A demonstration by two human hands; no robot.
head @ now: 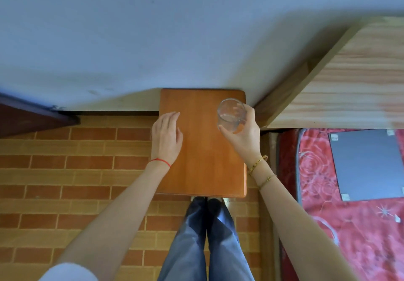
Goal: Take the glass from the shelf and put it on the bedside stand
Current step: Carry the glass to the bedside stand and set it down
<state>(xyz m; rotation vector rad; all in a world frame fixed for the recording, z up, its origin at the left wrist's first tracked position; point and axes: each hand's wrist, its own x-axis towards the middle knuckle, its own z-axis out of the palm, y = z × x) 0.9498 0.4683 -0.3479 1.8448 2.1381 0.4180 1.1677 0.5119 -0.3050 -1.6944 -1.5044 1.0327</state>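
A clear empty glass (229, 113) is held upright over the far right corner of the orange-brown wooden bedside stand (203, 162). My right hand (244, 134) grips it from the right side, thumb and fingers wrapped round its wall. Whether its base touches the stand's top I cannot tell. My left hand (166, 138) hovers flat over the stand's left edge, fingers together and extended, holding nothing.
A pale wooden headboard (349, 79) rises to the right of the stand. A bed with a red floral cover (349, 226) carries a grey flat panel (367, 164). A pale wall is behind, a dark wooden piece (28, 116) is at left, and brick-pattern floor (76, 182) lies below.
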